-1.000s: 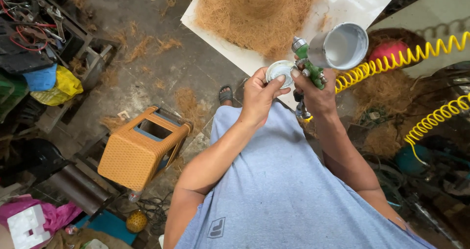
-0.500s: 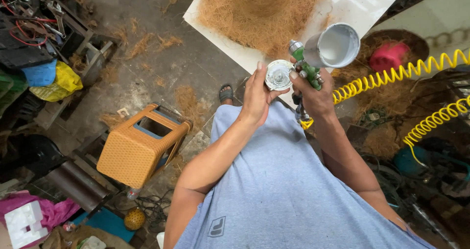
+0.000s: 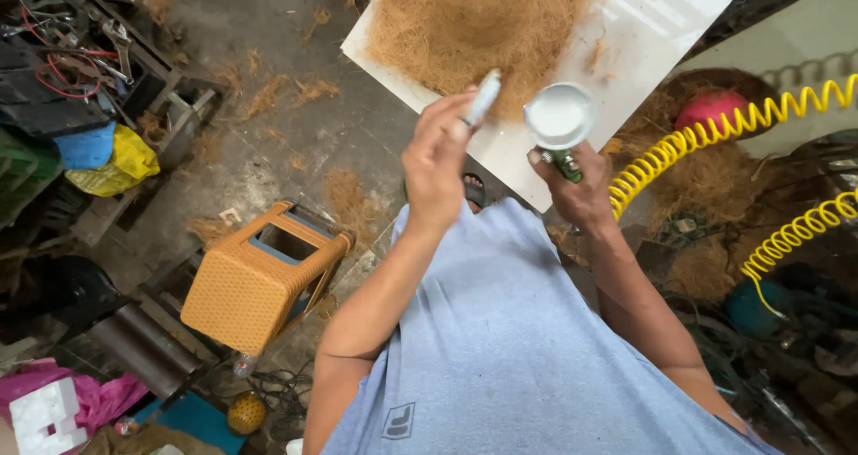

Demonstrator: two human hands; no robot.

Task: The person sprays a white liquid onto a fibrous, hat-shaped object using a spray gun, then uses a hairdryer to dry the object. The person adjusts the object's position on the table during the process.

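The right hand [image 3: 585, 191] is closed around the green grip of a spray gun [image 3: 565, 163], holding it upright so the metal cup [image 3: 559, 115] on top faces the camera with its mouth open; the cup looks pale and shiny inside, and whether it holds liquid cannot be told. The left hand [image 3: 438, 164] is raised beside it, fingers pinched on a round metal lid [image 3: 483, 97] seen nearly edge-on, held apart from the cup and tilted, which suits keeping it clear of the open mouth. A yellow coiled hose [image 3: 706, 142] runs off from the gun toward the right, hanging slack in loops so the gun can be moved freely. Both hands sit in front of the chest, above the edge of a white board [image 3: 643, 17] that serves as the surface; a flat mound of brown fibre [image 3: 474, 17] is spread on it, probably laid out there to be worked on from above. More fibre is scattered over the concrete floor. To the left, an orange plastic stool [image 3: 259, 281] lies tipped on its side, with tools and a yellow bag [image 3: 130, 160] beyond it. A red ball-like thing [image 3: 710, 106] lies among fibre to the right.
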